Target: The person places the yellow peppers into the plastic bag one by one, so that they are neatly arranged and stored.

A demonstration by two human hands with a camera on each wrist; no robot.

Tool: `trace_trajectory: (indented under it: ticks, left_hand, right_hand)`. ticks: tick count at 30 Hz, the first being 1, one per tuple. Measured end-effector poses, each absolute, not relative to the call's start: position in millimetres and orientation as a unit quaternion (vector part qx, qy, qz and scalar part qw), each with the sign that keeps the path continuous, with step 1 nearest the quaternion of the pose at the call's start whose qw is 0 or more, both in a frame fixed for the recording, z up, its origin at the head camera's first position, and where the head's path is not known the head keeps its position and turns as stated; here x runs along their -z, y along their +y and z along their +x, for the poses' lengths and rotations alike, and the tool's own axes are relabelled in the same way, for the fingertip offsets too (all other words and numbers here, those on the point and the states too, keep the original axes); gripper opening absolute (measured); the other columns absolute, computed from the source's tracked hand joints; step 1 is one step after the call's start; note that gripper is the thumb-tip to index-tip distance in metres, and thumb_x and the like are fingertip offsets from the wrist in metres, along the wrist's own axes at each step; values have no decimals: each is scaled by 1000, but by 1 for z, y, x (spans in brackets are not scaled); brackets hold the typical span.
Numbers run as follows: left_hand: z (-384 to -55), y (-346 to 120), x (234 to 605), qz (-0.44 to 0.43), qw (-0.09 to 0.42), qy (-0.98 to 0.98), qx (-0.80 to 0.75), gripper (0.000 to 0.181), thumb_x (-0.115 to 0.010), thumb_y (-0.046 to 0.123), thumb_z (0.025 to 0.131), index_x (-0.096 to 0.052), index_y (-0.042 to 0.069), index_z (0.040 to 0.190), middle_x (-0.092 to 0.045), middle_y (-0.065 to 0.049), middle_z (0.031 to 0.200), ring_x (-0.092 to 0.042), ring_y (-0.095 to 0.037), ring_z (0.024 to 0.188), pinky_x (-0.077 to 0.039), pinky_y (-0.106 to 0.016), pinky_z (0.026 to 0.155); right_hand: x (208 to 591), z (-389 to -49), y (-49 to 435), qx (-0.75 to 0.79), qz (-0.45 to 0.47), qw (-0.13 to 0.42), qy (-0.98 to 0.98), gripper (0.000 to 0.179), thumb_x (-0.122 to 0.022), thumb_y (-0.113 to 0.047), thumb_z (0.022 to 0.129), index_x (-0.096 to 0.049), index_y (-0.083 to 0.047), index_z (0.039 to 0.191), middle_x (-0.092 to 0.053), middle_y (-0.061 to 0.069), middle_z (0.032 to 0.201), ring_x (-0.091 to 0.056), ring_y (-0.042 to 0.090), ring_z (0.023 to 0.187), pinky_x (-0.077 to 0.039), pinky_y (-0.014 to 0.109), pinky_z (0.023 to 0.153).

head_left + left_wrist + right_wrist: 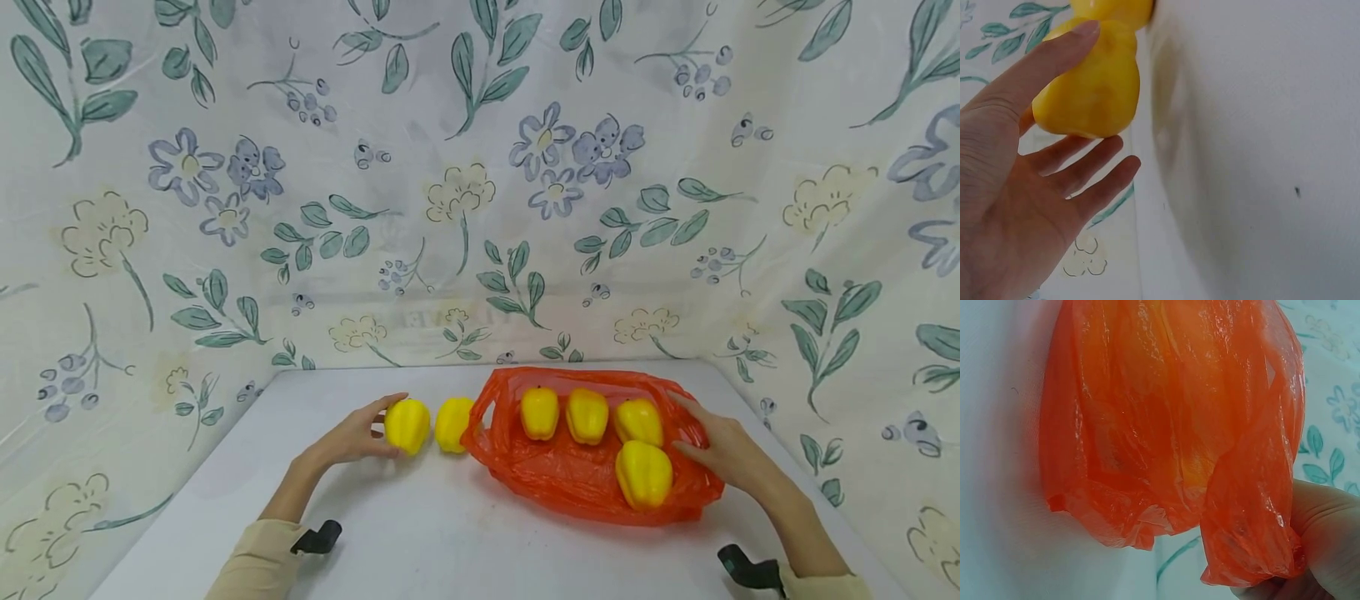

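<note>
My left hand (351,435) holds a yellow bell pepper (408,427) at the left of the table, thumb on one side and fingers on the other. In the left wrist view the thumb lies over this pepper (1100,87) while several fingers stretch out below it. Another yellow pepper (452,425) stands just to its right, beside the bag's handle. On the right, a red plastic bag (555,475) lies spread with its mouth toward me, with several yellow peppers (643,475) in it. My right hand (723,446) grips the bag's right edge; the right wrist view shows the bunched plastic (1247,531) at the thumb.
The white table (420,533) carries everything, and its far edge meets a hanging cloth (465,250) printed with flowers and leaves. Black wrist mounts (318,537) stick out from both sleeves.
</note>
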State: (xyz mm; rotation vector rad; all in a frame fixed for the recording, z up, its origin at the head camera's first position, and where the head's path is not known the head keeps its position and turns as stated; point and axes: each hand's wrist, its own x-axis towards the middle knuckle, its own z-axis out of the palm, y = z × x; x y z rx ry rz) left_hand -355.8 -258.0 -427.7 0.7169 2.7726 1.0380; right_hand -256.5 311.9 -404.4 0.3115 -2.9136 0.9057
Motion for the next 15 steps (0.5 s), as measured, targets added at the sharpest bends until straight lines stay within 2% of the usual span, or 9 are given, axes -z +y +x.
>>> trace_trajectory:
  ticks: [11,15]
  left_hand:
    - [-348,-266,407,218,15,912,-347,91,-82,41,77,-31,25,151,-48,-12,146,-54,-34,123,-54,-47,97]
    - [-345,-263,399,217,2,914,-343,89,-81,44,78,-33,24,150,-52,-10,141,-56,-32,120,-54,-46,96]
  right_hand:
    - [403,-256,312,-293,104,42,-950,81,-73,-24,88,-28,-11,153,-53,32,134,-61,41,105,-62,38,70]
    - [403,-256,312,-293,108,45,-949,79,-72,-23,88,-29,-10,153,-54,32,132,-64,35,101,-62,36,69]
